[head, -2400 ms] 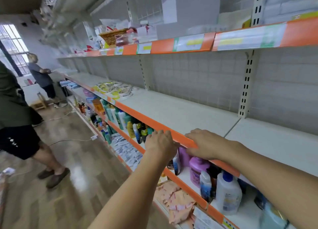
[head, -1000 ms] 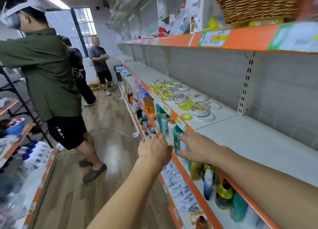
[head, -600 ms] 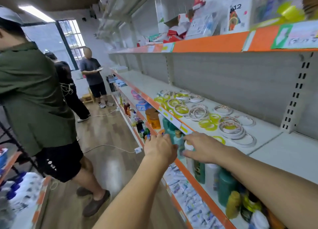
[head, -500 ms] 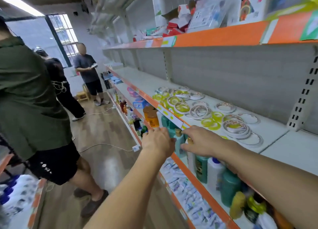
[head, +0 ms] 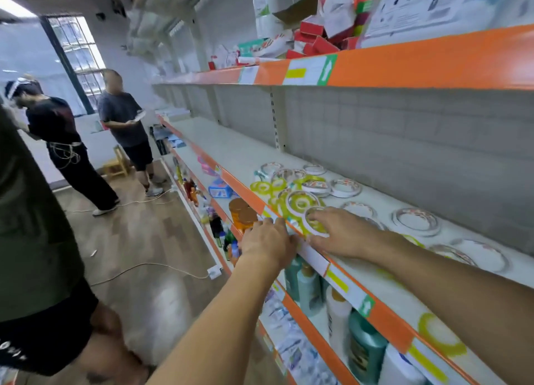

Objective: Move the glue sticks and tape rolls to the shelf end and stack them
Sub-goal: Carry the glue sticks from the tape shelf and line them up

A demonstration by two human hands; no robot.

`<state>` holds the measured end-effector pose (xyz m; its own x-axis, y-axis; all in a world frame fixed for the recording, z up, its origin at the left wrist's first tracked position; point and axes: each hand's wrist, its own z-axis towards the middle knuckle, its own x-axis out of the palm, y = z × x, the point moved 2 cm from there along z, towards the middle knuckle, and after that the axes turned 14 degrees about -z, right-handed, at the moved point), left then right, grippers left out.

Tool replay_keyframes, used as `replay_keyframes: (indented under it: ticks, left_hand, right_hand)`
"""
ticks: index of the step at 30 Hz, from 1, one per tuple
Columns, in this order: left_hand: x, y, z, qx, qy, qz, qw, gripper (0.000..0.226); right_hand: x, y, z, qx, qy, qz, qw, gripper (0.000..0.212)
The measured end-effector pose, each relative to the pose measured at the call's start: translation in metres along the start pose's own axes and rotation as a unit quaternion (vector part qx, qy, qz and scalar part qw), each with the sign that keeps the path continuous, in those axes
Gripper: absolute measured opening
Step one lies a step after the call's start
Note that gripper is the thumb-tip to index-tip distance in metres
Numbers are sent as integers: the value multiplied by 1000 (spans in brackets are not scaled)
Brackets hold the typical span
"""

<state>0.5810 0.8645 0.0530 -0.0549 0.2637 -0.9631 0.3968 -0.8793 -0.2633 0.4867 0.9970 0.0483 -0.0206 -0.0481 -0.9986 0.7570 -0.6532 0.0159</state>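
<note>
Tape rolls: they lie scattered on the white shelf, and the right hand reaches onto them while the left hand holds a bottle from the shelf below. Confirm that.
Not quite. The head view shows the left hand resting on the shelf's orange edge, holding no bottle. The rest stands: the tape rolls lie scattered on the white shelf, and the right hand reaches onto them.

Matt off-white metal shelf (head: 248, 156), glossy plastic tape rolls (head: 300, 202), shiny wood-look floor (head: 150, 240), paper price labels (head: 309, 70)

Single head-worn wide-angle view, close above both forearms, angled down and forward-left along an orange-edged store shelf (head: 375, 269), with aisle floor (head: 150, 240) receding toward a far window (head: 75, 63).
</note>
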Motion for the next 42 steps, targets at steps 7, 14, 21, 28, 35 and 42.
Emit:
replay_keyframes:
  ticks: [7,14,21,28,35,42]
  left_hand:
    - [-12,11,79,19,-12,-17,1000,49]
    - [-16,37,167,42,-3,-22,999,53]
    - [-22,77,262,103,6,0,995,46]
    - [-30,117,343,203,28,7,979,37]
    - [-13,128,383,282,68,-12,957,44]
    - [-1,137,400,301,38,-112,946,32]
  right_hand:
    - [-14,-22,73,29,-25,2,999,49]
    - [-6,-29,147,57,-25,-6,998,50]
    - [13,-31,226,141,-20,1,990,32]
    - [21,-17,267,261,15,-15,965,12]
    - [31,2,287,336,40,-102,936,27]
    - [46,7,292,349,14,-131,928,31]
